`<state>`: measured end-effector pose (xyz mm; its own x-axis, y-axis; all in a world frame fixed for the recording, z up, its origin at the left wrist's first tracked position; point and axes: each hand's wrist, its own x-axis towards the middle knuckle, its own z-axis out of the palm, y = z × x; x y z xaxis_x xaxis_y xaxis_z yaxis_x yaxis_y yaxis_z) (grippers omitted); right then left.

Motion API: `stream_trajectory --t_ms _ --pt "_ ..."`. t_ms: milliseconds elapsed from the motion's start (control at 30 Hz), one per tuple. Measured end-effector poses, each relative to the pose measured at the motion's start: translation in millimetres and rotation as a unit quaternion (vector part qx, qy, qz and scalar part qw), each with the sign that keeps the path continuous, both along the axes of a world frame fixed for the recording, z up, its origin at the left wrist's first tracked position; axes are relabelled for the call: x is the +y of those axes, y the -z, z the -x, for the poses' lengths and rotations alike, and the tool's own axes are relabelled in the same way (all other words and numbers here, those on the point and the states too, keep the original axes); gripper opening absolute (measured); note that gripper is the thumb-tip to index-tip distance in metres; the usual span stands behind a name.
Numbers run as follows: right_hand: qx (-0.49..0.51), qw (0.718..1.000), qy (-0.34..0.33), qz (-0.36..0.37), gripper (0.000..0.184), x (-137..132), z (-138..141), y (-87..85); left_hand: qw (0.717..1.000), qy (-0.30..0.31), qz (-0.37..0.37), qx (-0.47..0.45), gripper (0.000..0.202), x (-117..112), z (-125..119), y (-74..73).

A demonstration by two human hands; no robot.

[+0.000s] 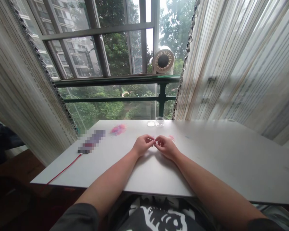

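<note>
Left hand [142,145] and right hand [166,147] meet fingertip to fingertip, pinching a thin white strand [150,139] above the white desk [219,154], with a clear cup [159,121], pink heap [118,129] and curtained window [115,54] beyond.

The surface [207,154] looks smooth and matt. The small jar [159,121] is clear and glossy, plastic or glass. The curtains [231,64] are thin striped cloth; the railing [115,80] is painted metal.

Fingertip to fingertip: left hand [142,145] and right hand [166,147].
</note>
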<state>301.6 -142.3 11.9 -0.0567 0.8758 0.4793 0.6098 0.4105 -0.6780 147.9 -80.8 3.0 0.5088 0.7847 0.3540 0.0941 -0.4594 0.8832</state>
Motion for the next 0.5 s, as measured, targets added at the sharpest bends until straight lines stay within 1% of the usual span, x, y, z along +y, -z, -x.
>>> stream_trajectory --t_ms 133,300,500 --pt "-0.003 1.000 0.005 0.000 0.014 -0.4 0.8 -1.3 1.000 -0.003 -0.002 -0.007 0.025 -1.3 -0.5 -1.5" --pt "-0.004 1.000 0.019 0.001 0.015 0.3 0.6 -1.2 0.999 -0.020 -0.028 0.010 0.025 -0.8 -0.4 -1.3" --pt "0.008 1.000 0.014 0.005 0.014 1.2 0.6 1.0 0.997 -0.037 -0.052 0.032 0.026 -1.5 -0.6 -2.0"
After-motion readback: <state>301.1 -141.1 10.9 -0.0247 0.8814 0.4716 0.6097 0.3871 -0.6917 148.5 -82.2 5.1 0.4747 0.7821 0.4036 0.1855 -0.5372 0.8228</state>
